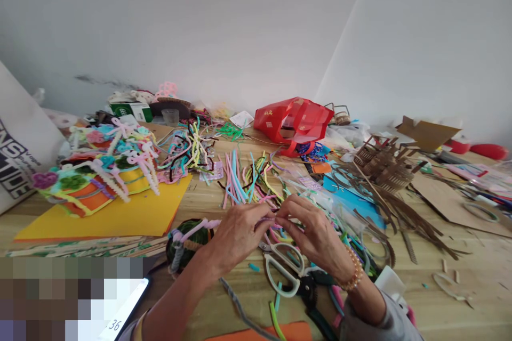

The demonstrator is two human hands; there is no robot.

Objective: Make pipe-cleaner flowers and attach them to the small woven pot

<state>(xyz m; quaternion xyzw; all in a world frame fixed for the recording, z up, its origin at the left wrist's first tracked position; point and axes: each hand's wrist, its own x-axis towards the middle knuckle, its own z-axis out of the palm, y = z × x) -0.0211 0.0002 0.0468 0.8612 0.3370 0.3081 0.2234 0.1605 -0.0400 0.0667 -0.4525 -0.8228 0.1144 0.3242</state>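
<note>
- The left hand (pixel 240 228) is curled, thumb and forefinger closed in a pinch on a thin lilac strand (pixel 264 219), probably a pipe cleaner; its other fingers are folded in.
- The right hand (pixel 311 228) meets it fingertip to fingertip, thumb and forefinger also pinched, seemingly on the same strand. The strand sits between the two hands, above the wooden table (pixel 240 306); its ends are hidden by the fingers.
- For a neat bend or twist, it would seem best to keep both pinches close together, hold one steady and turn only the other, with light pressure so the fuzz is not crushed.
- Just beside the left wrist lies a dark green ball (pixel 184 253) wrapped with fuzzy stems; keeping the forearm lifted off it should avoid flattening them.
- Beyond the hands, loose pipe cleaners (pixel 239 178) lie fanned out, near enough to snag a sleeve.
- Below the fingertips, white-handled scissors (pixel 286 268) lie handles toward the person, within easy reach for trimming an end.
- To their right, beneath the right wrist, a dark-handled cutting tool (pixel 309 290) calls for some care when lowering that arm.
</note>
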